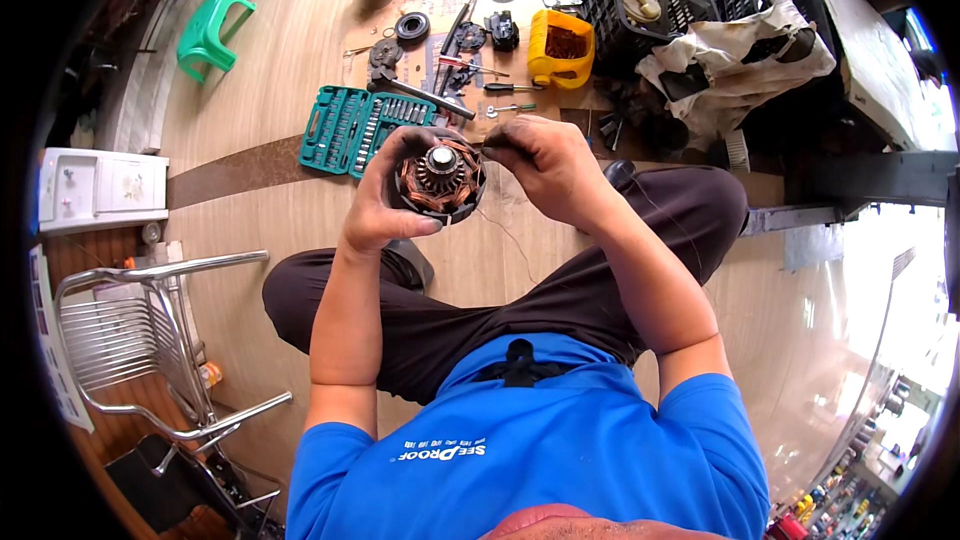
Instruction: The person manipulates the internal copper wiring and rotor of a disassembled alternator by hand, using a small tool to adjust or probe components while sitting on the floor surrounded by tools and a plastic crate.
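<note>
My left hand [375, 202] is wrapped round a motor armature [462, 194], with its thumb along the lower rim. The armature has copper windings, and its commutator and shaft end face up toward me. To its right, my right hand [556, 165] is closed in a pinch against the winding's edge. A thin copper wire [517, 246] trails down from the armature toward my lap. The wire seems to run to my right fingertips, but what lies between them is too small to make out clearly.
Beyond my hands lie an open teal socket set [333, 135], a screwdriver [510, 88], motor parts [503, 31] and a yellow cut-open jug [574, 68] of copper scraps. Black crates [620, 15] stand far right. A green stool [208, 35] and metal chair [105, 335] are left.
</note>
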